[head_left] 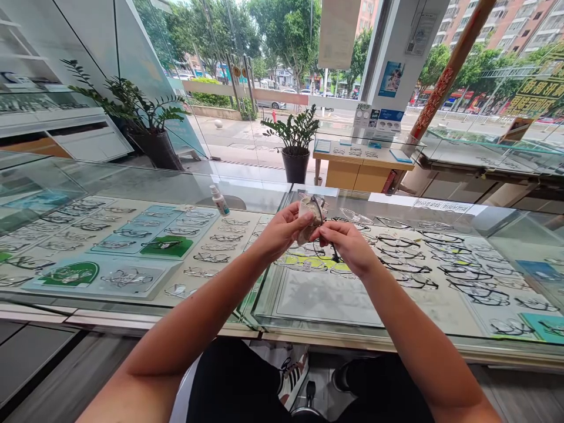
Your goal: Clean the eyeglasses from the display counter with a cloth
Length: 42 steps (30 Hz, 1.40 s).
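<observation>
Above the glass display counter, my left hand [291,226] is closed around a pale, crumpled cloth [307,211] and part of a pair of dark-framed glasses [317,210]. The cloth lies over the glasses between thumb and fingers. Just to the right, my right hand [346,242] pinches the glasses near their lower side, with its fingertips close to those of my left hand. A dark temple tip hangs below the right fingers. How much of the lenses the cloth covers is hidden by my fingers.
A small white spray bottle [219,201] stands on the glass counter [259,205] to the left. Rows of glasses [409,265] lie under the glass on both sides. Beyond the counter are a potted plant [295,155] and a wooden display table [359,170].
</observation>
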Each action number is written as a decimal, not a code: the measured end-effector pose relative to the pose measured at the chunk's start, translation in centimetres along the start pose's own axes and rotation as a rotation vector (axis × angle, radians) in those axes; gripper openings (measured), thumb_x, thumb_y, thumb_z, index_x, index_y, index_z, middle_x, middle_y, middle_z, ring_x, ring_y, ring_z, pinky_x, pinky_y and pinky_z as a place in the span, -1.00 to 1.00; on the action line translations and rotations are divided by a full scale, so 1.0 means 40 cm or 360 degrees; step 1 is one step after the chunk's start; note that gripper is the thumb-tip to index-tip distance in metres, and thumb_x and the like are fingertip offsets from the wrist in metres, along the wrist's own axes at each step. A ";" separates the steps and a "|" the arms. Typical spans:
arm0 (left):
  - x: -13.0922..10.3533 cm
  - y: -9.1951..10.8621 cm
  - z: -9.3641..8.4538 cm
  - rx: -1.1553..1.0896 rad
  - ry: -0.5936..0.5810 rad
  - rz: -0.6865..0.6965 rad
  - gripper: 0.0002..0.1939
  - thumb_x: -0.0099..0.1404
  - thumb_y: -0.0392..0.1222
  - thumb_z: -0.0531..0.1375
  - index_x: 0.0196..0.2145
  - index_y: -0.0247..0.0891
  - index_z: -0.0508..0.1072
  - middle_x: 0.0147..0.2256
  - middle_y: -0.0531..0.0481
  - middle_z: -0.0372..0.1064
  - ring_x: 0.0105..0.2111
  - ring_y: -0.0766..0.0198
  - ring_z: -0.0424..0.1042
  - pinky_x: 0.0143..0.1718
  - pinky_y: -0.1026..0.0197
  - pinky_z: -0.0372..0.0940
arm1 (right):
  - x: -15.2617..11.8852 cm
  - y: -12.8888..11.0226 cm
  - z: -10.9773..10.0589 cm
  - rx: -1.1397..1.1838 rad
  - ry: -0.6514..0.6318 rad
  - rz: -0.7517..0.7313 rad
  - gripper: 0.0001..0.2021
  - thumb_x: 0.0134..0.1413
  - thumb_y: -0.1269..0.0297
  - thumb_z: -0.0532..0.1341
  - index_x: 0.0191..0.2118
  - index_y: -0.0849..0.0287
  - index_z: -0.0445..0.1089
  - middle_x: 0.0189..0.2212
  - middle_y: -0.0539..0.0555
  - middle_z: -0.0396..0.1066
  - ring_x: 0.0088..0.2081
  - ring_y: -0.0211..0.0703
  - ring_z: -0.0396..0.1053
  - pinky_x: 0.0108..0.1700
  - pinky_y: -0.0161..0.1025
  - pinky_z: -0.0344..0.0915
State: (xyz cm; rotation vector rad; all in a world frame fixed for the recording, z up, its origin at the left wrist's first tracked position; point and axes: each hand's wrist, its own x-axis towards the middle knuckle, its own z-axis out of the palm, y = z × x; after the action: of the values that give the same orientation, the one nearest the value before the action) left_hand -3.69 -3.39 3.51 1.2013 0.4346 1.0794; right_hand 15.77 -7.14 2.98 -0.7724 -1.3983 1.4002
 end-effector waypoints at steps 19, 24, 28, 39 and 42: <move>0.004 0.000 -0.019 0.0113 0.0137 -0.0056 -0.51 0.15 0.13 0.62 -0.21 -0.32 0.66 -0.30 -0.04 0.60 -0.35 0.33 0.53 -0.27 0.28 0.39 | 0.001 -0.004 -0.006 -0.0034 0.0030 0.0003 -0.71 0.11 -0.05 0.48 -0.34 0.08 0.73 -0.33 0.07 0.61 -0.27 -0.12 0.30 -0.04 -0.07 0.26; 0.000 0.006 -0.014 0.0185 0.0182 -0.0106 -0.48 0.10 0.07 0.64 -0.17 -0.33 0.64 -0.30 -0.04 0.59 -0.37 0.32 0.54 -0.30 0.28 0.39 | 0.002 0.001 -0.003 -0.0054 0.0018 -0.0003 -0.69 0.11 -0.08 0.48 -0.34 0.09 0.72 -0.34 0.07 0.60 -0.27 -0.12 0.31 -0.04 -0.07 0.27; -0.003 0.000 -0.009 0.0221 0.0178 -0.0076 -0.49 0.10 0.06 0.64 -0.19 -0.32 0.60 -0.34 -0.02 0.56 -0.41 0.33 0.51 -0.37 0.30 0.35 | 0.002 0.000 0.002 -0.0029 -0.0013 0.0017 -0.67 0.09 -0.10 0.50 -0.36 0.08 0.70 -0.34 0.07 0.60 -0.28 -0.13 0.31 -0.06 -0.08 0.27; -0.002 -0.008 0.008 0.0304 0.0313 0.0106 -0.39 0.03 0.09 0.66 -0.21 -0.28 0.47 -0.41 0.05 0.54 -0.48 0.34 0.49 -0.45 0.32 0.31 | 0.000 0.006 0.005 0.0031 -0.0081 0.0008 -0.66 0.13 -0.11 0.47 -0.36 0.10 0.69 -0.33 0.07 0.59 -0.29 -0.13 0.28 -0.09 -0.10 0.24; 0.001 -0.017 0.007 0.0211 0.0372 0.0100 -0.35 0.05 0.13 0.65 -0.16 -0.25 0.44 -0.37 0.04 0.58 -0.47 0.34 0.51 -0.43 0.32 0.36 | 0.001 0.005 0.007 0.0027 -0.0008 0.0015 -0.68 0.12 -0.09 0.48 -0.35 0.09 0.69 -0.34 0.06 0.58 -0.28 -0.13 0.27 -0.08 -0.10 0.23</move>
State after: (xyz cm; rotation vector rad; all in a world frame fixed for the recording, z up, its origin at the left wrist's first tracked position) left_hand -3.16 -3.48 3.00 1.2158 0.6610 1.2674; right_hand 15.47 -7.17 2.85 -0.7657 -1.3865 1.4208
